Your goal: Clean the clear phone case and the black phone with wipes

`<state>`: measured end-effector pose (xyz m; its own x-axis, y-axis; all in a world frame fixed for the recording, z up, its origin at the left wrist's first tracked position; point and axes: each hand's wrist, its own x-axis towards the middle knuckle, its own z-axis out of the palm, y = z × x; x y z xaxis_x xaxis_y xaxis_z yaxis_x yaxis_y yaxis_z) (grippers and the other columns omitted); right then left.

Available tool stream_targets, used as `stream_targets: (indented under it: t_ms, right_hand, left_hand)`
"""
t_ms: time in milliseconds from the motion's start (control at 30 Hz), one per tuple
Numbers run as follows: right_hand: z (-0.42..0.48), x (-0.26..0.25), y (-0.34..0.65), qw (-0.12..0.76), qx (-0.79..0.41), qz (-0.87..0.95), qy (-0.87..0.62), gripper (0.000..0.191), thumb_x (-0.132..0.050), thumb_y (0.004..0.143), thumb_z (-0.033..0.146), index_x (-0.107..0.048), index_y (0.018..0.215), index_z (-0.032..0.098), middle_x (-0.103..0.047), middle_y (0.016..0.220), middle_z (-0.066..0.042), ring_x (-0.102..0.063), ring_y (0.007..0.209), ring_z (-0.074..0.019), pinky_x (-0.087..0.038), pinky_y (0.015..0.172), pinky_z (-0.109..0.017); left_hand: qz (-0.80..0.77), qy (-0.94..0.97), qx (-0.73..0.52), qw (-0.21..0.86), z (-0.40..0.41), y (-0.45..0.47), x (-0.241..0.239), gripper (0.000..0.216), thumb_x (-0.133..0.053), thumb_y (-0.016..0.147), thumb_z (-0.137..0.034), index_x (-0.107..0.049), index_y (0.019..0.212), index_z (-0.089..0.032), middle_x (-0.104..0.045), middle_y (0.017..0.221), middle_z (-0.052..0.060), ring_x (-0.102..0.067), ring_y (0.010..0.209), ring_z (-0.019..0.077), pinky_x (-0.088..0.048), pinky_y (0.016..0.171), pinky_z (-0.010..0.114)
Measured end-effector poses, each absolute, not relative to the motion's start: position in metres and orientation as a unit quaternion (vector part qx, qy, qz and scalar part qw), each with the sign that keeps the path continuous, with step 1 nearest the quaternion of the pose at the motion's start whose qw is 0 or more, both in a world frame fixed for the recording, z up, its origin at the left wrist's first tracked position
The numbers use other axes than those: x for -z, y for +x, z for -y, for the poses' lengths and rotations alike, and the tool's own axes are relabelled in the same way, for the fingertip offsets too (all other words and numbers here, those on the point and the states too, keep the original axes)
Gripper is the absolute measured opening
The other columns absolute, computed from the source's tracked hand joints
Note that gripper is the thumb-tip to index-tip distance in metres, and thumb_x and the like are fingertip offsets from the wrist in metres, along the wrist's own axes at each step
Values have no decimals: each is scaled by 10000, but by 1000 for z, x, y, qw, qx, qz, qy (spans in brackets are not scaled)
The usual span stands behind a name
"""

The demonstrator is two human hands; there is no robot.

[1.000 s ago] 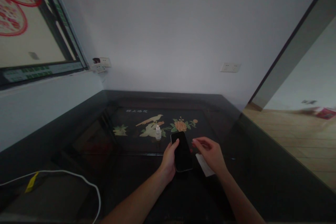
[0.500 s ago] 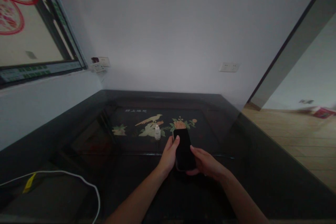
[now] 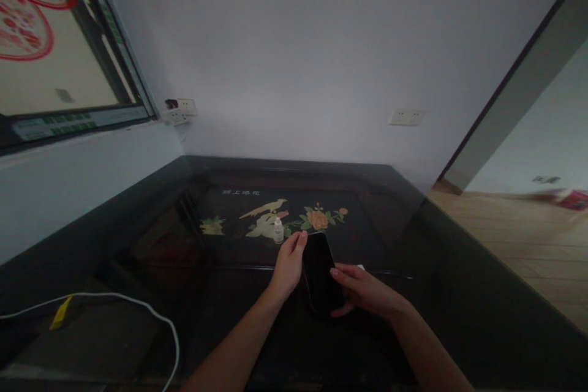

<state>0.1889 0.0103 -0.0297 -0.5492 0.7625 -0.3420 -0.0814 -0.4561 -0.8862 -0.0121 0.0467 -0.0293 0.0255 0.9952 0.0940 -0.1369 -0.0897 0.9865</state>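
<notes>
A black smartphone (image 3: 320,272) is held above the dark table, its dark screen facing up and its top tilted slightly left. My left hand (image 3: 288,264) grips the upper left edge, with the thumb at the corner. On the lower right side, my right hand (image 3: 367,289) is closed on the phone, thumb along the edge and fingers partly beneath it. A small white scrap (image 3: 361,267) shows behind my right hand; what it is I cannot make out. Just beyond my left hand, a small white dropper bottle (image 3: 278,231) stands upright.
The glossy black table (image 3: 220,331) has an inlaid bird and flower picture. A white cable (image 3: 138,301) with a yellow tag (image 3: 60,313) curves along the near left. Behind stands a wall with sockets (image 3: 407,117); a window (image 3: 59,55) is at left.
The phone has come slightly nearer and lower, uncovering the inlaid flower. My left thumb has slid from the screen to the top left corner. The white scrap has come into sight.
</notes>
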Motion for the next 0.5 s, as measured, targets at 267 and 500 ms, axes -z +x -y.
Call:
stream_targets:
  t_ms: [267,500]
  right_hand:
    - [-11,29,190,256,-742,471,-403,517,-719,903,511,-665,1281,162,-763,1047,-129,-761,908,-255,-675,714,-405]
    - [-7,21,189,227,-739,504,-384,512,-702,913,517,-671,1276,157,-764,1026,-122,-758,925,-249,-670,721,-371]
  left_hand:
    - [-433,536,-542,482,-46,-14,26,380,-581,936,-543,-663,832,-186,-636,779,-12,-580,758,152,-437,709,239]
    - [-436,582,-503,467,-41,-17,9,308,-754,822,-478,-770,951,-198,-769,945,50,-693,917,224,-509,845,305]
